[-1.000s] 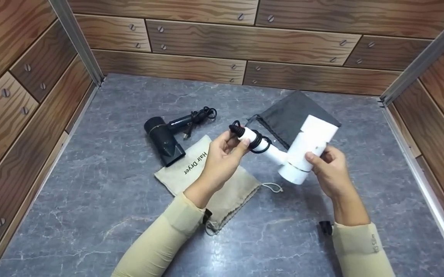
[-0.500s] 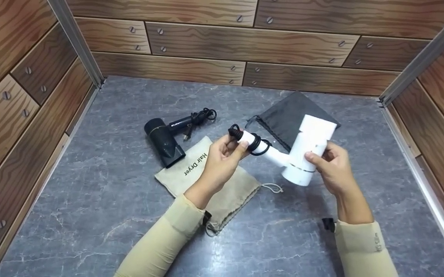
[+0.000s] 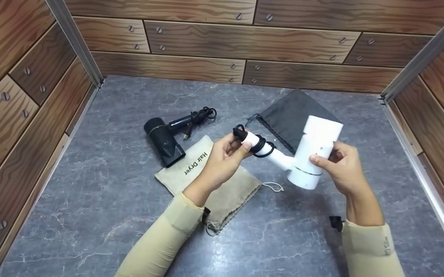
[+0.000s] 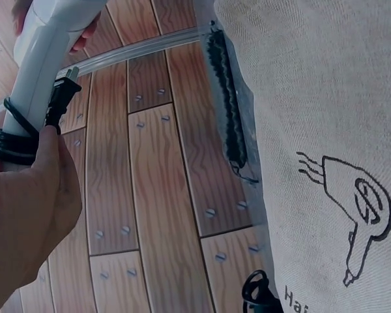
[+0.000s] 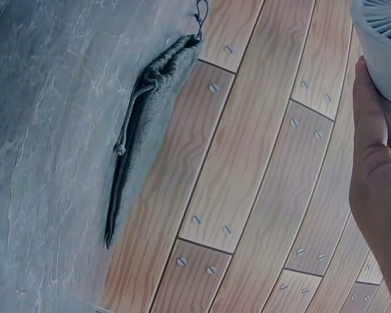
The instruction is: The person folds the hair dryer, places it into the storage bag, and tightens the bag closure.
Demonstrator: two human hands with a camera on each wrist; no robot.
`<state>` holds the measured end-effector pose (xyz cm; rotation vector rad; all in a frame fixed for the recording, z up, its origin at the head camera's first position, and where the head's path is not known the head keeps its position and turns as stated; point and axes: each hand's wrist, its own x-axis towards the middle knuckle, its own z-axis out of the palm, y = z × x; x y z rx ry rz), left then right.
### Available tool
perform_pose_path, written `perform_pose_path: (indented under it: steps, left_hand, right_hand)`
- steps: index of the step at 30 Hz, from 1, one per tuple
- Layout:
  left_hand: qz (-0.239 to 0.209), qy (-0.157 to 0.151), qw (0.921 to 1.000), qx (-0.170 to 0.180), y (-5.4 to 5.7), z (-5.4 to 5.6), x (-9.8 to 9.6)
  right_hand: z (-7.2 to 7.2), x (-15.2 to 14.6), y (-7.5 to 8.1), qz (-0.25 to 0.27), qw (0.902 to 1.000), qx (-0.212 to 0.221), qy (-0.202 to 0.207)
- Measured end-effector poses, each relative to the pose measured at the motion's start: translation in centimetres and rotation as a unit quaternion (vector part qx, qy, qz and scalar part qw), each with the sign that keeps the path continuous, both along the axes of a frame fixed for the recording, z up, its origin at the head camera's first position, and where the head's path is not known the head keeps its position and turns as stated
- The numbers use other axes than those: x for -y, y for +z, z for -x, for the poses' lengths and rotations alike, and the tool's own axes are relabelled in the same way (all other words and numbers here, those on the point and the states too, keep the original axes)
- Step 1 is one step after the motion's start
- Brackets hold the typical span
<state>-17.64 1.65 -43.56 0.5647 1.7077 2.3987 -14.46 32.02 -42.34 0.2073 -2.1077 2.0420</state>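
Observation:
A white hair dryer [image 3: 314,154] is held above the table between both hands, its black cord [image 3: 259,146] wound round the handle. My left hand [image 3: 224,159] grips the end of the handle, thumb on top. Around the barrel curls my right hand [image 3: 343,167], with the thumb on the near side and the other fingers partly hidden behind. In the left wrist view the plug [image 4: 64,94] sticks out beside the handle. The right wrist view shows the dryer's vented end [image 5: 381,45] above the right hand.
Left of the hands lies a black hair dryer [image 3: 164,142], its nozzle over a beige drawstring pouch [image 3: 241,188] printed "Hair Dryer". A dark grey drawstring pouch [image 3: 295,111] lies behind the white dryer. Wood-patterned walls [image 3: 199,42] enclose the marbled table [image 3: 110,184].
The white hair dryer and my right hand have shifted slightly right and toward me. My left hand has moved a little to the right with the handle. The pouches and black dryer stay put.

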Motion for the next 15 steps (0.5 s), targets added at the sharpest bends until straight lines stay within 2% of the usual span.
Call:
perform_pose_path:
  steps: [3, 4, 7, 10, 15]
  left_hand:
    - [0.017, 0.000, 0.9999, 0.001, 0.1, 0.0, 0.1]
    - [0.040, -0.003, 0.9992, -0.008, 0.2, 0.0, 0.1]
    - [0.102, -0.019, 0.9940, -0.037, 0.5, 0.0, 0.0]
    - [0.147, -0.030, 0.9867, -0.064, 0.9, 0.0, -0.2]
    - [0.139, -0.026, 0.9882, -0.058, 1.4, 0.2, -0.5]
  right_hand:
    - [-0.1, 0.1, 0.0, -0.007, 1.0000, -0.002, 0.005]
    - [-0.1, 0.2, -0.1, -0.022, 0.9995, -0.007, 0.020]
    - [-0.3, 0.9, -0.4, -0.088, 0.9937, -0.008, 0.070]
    - [-0.5, 1.7, -0.7, -0.149, 0.9829, -0.007, 0.108]
    - [-0.6, 2.2, -0.6, -0.154, 0.9840, -0.003, 0.090]
